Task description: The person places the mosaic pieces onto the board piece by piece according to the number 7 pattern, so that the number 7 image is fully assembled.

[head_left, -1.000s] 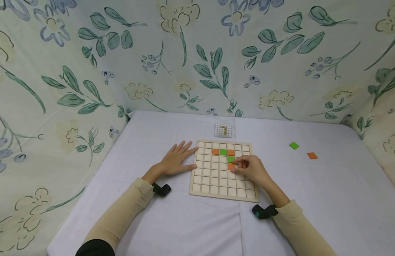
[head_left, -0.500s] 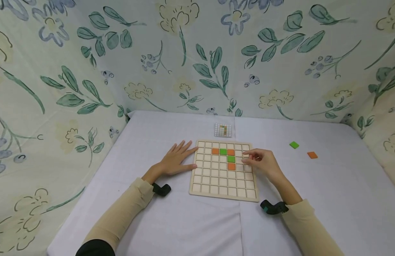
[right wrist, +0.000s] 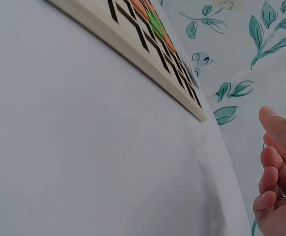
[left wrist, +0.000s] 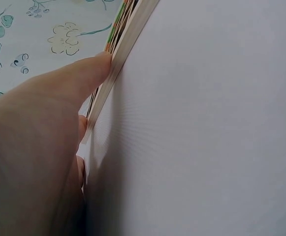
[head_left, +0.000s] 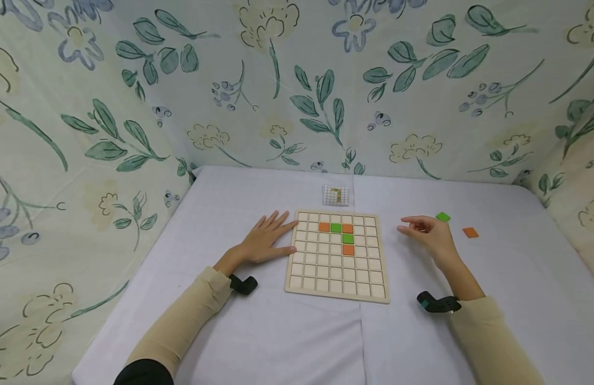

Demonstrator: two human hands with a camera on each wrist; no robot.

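A wooden grid board [head_left: 316, 274] lies on the white cloth in the head view. Orange tiles sit in three of its cells, one of them this orange tile [head_left: 348, 249]; two cells hold green ones, such as this green tile [head_left: 336, 228]. My left hand [head_left: 264, 240] rests with spread fingers at the board's left edge, thumb and fingertip touching the rim. Right of the board, my right hand [head_left: 432, 235] is in the air with loosely bent fingers and nothing visible between them. Just behind it lies a loose green tile [head_left: 443, 216], partly covered, with a loose orange tile [head_left: 470, 232] farther right.
Beyond the board lies a small card [head_left: 335, 195] printed with a coloured grid pattern. White cloth [head_left: 258, 337] covers the table, and a floral curtain [head_left: 297, 80] hangs behind it. Each wrist wears a black camera mount [head_left: 439, 303].
My right hand has left the orange tile in the board's lower coloured cell and moved right, towards the loose tiles. The left hand stays in place.
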